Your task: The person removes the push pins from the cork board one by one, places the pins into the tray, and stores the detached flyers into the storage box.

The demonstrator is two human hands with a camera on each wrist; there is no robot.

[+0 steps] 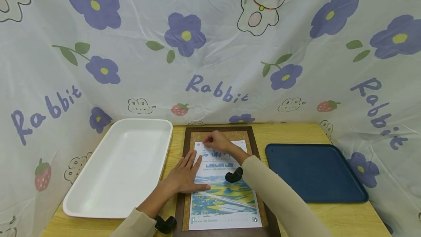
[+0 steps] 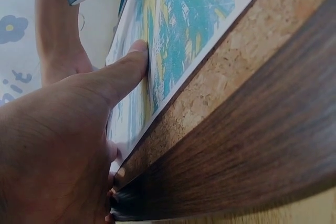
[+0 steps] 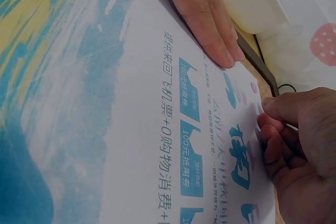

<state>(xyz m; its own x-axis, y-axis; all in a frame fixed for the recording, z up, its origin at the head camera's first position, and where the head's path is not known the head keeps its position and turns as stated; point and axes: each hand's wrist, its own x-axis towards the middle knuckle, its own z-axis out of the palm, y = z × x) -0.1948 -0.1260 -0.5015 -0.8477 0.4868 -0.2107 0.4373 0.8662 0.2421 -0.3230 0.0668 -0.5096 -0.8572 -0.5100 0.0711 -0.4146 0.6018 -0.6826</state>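
Head view first: where does the poster (image 1: 227, 189) lie?

Face up on the cork board (image 1: 230, 135), inside its dark frame (image 1: 179, 211), between the white tray (image 1: 118, 167) and the blue tray (image 1: 315, 173).

And the hands?

The left hand (image 1: 187, 175) lies flat with fingers spread, over the poster's left edge, its thumb out across the print. The right hand (image 1: 219, 142) is at the top edge near the left corner, thumb and curled fingertips drawn together. Whether they pinch the paper or some small thing cannot be told, even from the right wrist view; a purple disc (image 3: 254, 87) sits near the corner, just beside the thumb.

How would such a sheet handle?

Probably light and limp, with a smooth face. Paper like this should crease or tear easily, so a hard tug at one corner looks unwise.

Where to take hold, then?

Best by the outer margins: a gentle pinch near a corner, with a flat palm steadying the side, as the left hand is placed. The middle would likely buckle if grasped.
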